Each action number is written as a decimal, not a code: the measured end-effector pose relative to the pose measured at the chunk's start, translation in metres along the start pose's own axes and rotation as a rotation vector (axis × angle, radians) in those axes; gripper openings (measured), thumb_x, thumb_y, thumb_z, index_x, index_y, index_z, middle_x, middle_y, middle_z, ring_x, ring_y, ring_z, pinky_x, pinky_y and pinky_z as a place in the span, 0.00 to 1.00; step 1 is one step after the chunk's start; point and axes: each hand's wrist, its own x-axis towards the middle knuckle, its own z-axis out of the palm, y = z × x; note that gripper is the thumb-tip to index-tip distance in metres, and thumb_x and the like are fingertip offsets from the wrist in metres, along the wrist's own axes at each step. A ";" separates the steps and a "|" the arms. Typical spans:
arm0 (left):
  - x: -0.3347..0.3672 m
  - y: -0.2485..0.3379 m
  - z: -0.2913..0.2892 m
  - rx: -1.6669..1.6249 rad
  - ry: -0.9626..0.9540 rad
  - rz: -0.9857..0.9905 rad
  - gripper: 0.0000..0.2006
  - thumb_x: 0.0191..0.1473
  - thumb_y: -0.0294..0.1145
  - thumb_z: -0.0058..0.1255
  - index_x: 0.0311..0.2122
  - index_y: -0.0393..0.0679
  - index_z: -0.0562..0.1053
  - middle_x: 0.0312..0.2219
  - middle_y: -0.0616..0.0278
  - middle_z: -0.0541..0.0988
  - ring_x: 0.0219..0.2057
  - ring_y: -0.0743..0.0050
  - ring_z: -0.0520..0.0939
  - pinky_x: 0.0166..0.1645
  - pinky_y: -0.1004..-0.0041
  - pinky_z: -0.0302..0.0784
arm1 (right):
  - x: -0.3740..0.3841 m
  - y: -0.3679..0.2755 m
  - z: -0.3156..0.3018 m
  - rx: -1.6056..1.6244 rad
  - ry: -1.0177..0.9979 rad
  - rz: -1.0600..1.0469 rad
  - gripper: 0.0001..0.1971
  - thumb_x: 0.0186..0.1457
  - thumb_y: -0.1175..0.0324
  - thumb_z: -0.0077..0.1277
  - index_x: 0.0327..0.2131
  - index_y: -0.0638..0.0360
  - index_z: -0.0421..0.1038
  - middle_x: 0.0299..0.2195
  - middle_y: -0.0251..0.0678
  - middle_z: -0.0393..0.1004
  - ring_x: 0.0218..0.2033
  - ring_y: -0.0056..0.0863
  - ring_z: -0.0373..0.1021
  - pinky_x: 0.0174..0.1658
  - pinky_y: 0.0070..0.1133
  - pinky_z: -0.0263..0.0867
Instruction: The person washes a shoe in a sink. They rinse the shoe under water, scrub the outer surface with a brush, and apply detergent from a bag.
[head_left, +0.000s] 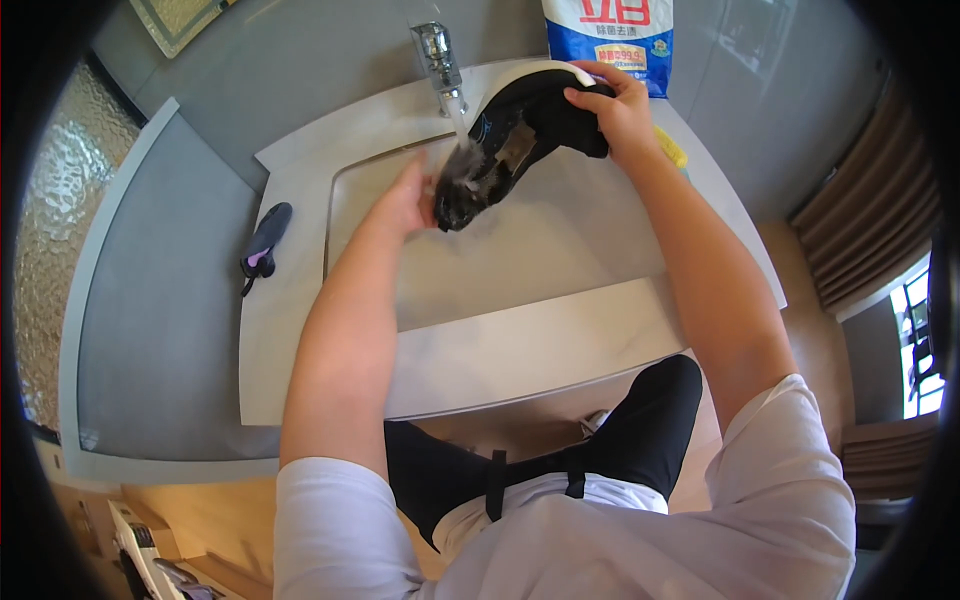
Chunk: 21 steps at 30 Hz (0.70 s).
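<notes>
Grey walls (330, 75) are set around a pale worktop (520, 365), into which a wide, shallow basin (570, 245) is sunk. Nearest of all, a white shirt (560, 550) and black trousers (655, 425) are seen at the lower edge, with the front of the worktop just beyond them. On the left part of the worktop, beside the basin, a dark grey object (267, 237) with a purple patch is laid; its kind cannot be told.

Over the far part of the basin, what appears to be a black shoe (565, 115) with a white edge is held at a slant, its wet lower end pointed toward the left. Beside that lower end the left hand (405, 198) is placed, its fingers extended and partly blurred; whether the shoe is gripped by it cannot be told. By the right hand (625, 115) the raised end is grasped, with the thumb pressed on the black part.

Onto the shoe, water (459, 118) is poured from a shiny metal tap (437, 62). Behind the right wrist a yellow thing (671, 149) is partly hidden. Against the wall a blue and white bag (612, 48) is stood upright. Farther off, at the right, a brown curtain (865, 205) is hung.
</notes>
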 end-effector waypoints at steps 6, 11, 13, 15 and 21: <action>-0.003 0.003 0.022 -0.113 0.037 0.065 0.30 0.63 0.61 0.37 0.55 0.45 0.71 0.49 0.52 0.78 0.49 0.55 0.79 0.58 0.55 0.72 | -0.002 -0.008 -0.003 -0.405 -0.069 0.131 0.23 0.48 0.73 0.58 0.50 0.59 0.74 0.36 0.41 0.78 0.35 0.27 0.74 0.38 0.22 0.69; -0.021 0.016 0.027 -0.194 0.081 0.227 0.26 0.58 0.54 0.50 0.49 0.41 0.73 0.43 0.49 0.80 0.44 0.54 0.82 0.52 0.60 0.78 | 0.001 -0.004 0.001 -1.017 -0.101 0.191 0.21 0.47 0.67 0.55 0.46 0.66 0.73 0.32 0.46 0.78 0.32 0.34 0.76 0.37 0.27 0.71; -0.031 0.026 0.030 -0.166 0.101 0.244 0.25 0.57 0.53 0.52 0.49 0.41 0.73 0.42 0.51 0.81 0.43 0.55 0.82 0.52 0.60 0.78 | -0.002 -0.006 0.000 -0.997 -0.161 0.273 0.23 0.45 0.66 0.55 0.45 0.70 0.73 0.35 0.50 0.79 0.37 0.39 0.77 0.42 0.29 0.71; -0.035 0.040 0.016 -0.080 0.065 0.354 0.23 0.56 0.49 0.56 0.48 0.39 0.74 0.41 0.54 0.81 0.43 0.58 0.82 0.52 0.62 0.79 | 0.001 0.005 -0.006 -0.934 -0.196 0.300 0.23 0.44 0.65 0.54 0.42 0.74 0.73 0.35 0.51 0.80 0.41 0.44 0.77 0.44 0.32 0.72; -0.094 0.060 -0.009 0.487 -0.199 0.063 0.27 0.54 0.52 0.59 0.55 0.52 0.70 0.48 0.60 0.78 0.48 0.62 0.79 0.50 0.51 0.76 | -0.006 0.025 0.004 -0.622 -0.160 0.566 0.24 0.45 0.70 0.55 0.49 0.67 0.72 0.41 0.49 0.77 0.42 0.43 0.75 0.40 0.34 0.71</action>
